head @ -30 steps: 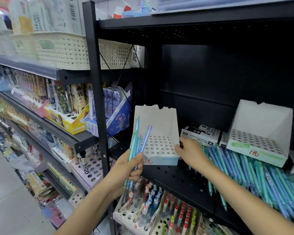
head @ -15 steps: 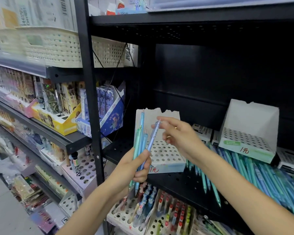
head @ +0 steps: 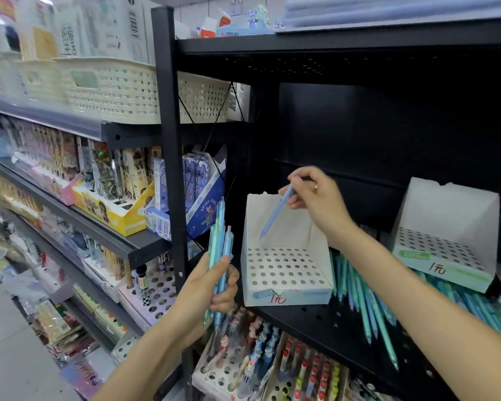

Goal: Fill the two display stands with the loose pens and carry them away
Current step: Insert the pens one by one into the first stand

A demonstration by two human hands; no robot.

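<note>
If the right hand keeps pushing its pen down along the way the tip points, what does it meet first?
Probably the perforated top of the near white cardboard display stand: the right hand aims its blue pen down-left toward the rear holes. Depth is uncertain.

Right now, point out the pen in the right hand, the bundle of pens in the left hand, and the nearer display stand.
Single pen [head: 275, 212], head view, mid-barrel.
Pen bundle [head: 219, 244], head view, barrels above the thumb.
Nearer display stand [head: 287, 296], head view, front wall.

Left hand [head: 211, 287] fisted, held low; right hand [head: 315, 195] raised, fingers [head: 294, 180] pinched together.
</note>
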